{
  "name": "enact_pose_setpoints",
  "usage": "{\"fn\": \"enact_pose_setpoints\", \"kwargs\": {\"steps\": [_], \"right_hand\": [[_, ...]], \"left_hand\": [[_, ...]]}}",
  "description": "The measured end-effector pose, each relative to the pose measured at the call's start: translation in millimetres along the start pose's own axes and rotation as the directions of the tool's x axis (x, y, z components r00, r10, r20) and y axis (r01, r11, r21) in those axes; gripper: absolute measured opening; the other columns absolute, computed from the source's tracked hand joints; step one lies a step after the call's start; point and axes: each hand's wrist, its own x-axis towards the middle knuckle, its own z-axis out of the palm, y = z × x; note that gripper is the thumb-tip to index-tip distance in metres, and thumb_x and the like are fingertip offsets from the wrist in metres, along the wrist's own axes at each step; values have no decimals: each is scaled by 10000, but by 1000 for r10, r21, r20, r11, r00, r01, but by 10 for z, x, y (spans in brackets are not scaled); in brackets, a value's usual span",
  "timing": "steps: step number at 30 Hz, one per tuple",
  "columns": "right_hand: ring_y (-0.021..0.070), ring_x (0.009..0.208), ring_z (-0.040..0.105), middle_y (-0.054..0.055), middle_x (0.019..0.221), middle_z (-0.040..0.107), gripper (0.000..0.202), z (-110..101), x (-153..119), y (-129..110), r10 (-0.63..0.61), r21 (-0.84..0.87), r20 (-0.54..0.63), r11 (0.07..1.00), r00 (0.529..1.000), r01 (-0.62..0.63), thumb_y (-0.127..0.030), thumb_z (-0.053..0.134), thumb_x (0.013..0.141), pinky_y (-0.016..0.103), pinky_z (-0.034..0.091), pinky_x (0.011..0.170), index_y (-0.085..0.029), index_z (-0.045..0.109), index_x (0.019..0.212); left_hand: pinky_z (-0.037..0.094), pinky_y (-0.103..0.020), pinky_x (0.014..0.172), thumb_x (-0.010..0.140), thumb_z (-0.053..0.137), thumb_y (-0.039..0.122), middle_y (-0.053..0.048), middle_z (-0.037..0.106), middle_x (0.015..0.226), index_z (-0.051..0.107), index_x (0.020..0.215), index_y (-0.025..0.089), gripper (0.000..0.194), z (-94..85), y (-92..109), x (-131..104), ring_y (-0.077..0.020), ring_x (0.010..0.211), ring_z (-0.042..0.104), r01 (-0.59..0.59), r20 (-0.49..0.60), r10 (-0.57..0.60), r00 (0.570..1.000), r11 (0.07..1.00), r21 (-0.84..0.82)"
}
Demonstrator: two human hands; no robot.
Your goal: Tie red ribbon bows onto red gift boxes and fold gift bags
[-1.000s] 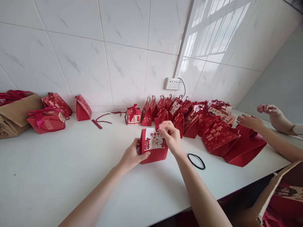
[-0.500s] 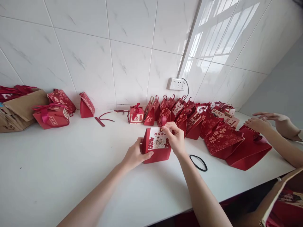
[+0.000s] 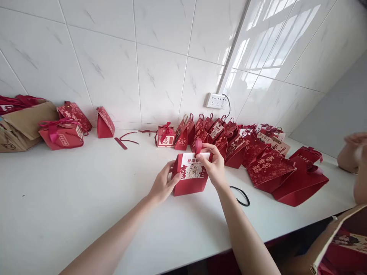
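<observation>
A red gift box [image 3: 189,186] with a white printed panel, showing a drawn couple and red characters, stands upright on the white table [image 3: 120,214] in front of me. My left hand [image 3: 164,183] grips its left side, thumb on the front face and fingers behind it. At the top right edge, my right hand [image 3: 213,163] pinches the box beside a red ribbon loop [image 3: 198,145]. The loop rises above the top edge. A black elastic band [image 3: 241,196] lies to the right of my right forearm.
Several red gift boxes [image 3: 218,133] crowd the wall side and right. More boxes [image 3: 64,134] and a brown paper bag [image 3: 25,126] stand left. Loose cords [image 3: 129,139] lie behind. Another person's hand [image 3: 355,147] is at far right; a carton [image 3: 329,240] sits below the table edge.
My left thumb has moved up the box's front, and my right fingers have shifted at its top edge. The other person's hands have pulled away right from the boxes there.
</observation>
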Motion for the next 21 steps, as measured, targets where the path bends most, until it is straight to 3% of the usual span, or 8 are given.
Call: {"fn": "enact_pose_setpoints", "kwargs": {"steps": [4, 9, 21], "right_hand": [[174, 793, 615, 18, 884, 644, 362, -7, 2, 12, 17, 31, -9, 999, 1000, -16, -408, 719, 685, 315, 507, 719, -235, 586, 974], [169, 725, 621, 4, 807, 650, 313, -5, 2, 21, 86, 84, 31, 993, 996, -88, -394, 728, 674, 303, 507, 665, -227, 599, 905], [151, 689, 605, -15, 781, 646, 266, -17, 7, 35, 75, 151, 51, 985, 996, -82, -360, 738, 680, 275, 489, 627, -240, 614, 882]], "left_hand": [[489, -330, 890, 852, 498, 444, -66, 625, 1147, 434, 1167, 211, 397, 35, 18, 11, -216, 1073, 591, 15, 13, -14, 1000, 999, -48], [494, -336, 874, 856, 501, 420, -79, 613, 1142, 423, 1142, 206, 366, 16, 23, 17, -213, 1041, 596, 33, 39, -30, 999, 998, -60], [487, -355, 869, 825, 532, 401, -63, 629, 1074, 441, 1080, 207, 333, 33, 22, 40, -227, 1026, 604, 48, 58, -44, 997, 997, -65]]}}
